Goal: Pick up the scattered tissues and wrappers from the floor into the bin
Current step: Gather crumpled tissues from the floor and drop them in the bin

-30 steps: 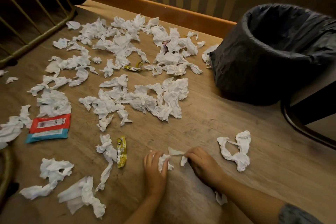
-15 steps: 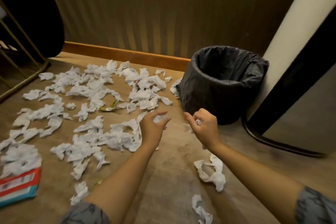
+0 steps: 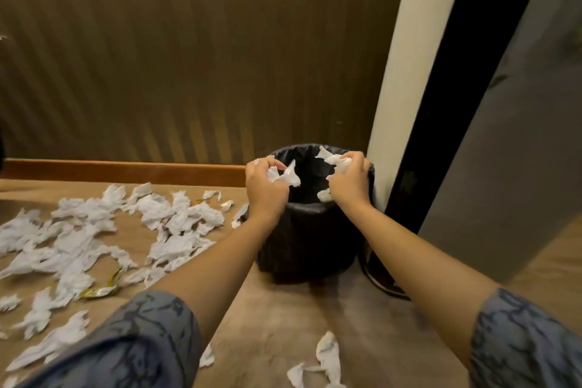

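A black-lined bin [image 3: 307, 239] stands against the wall. Both of my hands are stretched out over its mouth. My left hand [image 3: 264, 187] is closed on a crumpled white tissue [image 3: 288, 176] that sticks out over the opening. My right hand [image 3: 349, 179] grips another white tissue [image 3: 332, 159] above the far right rim, and a scrap shows below its palm. Many white tissues [image 3: 176, 217] lie scattered over the wooden floor to the left, with a yellow wrapper [image 3: 100, 290] among them.
One more tissue [image 3: 326, 359] lies on the floor near me, below the bin. A white pillar [image 3: 406, 79] and a dark door frame [image 3: 447, 110] stand right of the bin. A ribbed brown wall with an orange skirting board [image 3: 126, 168] runs behind.
Both hands picked up tissue pieces from the floor and rose toward the bin; they are now above its opening. The view has tilted up and right.
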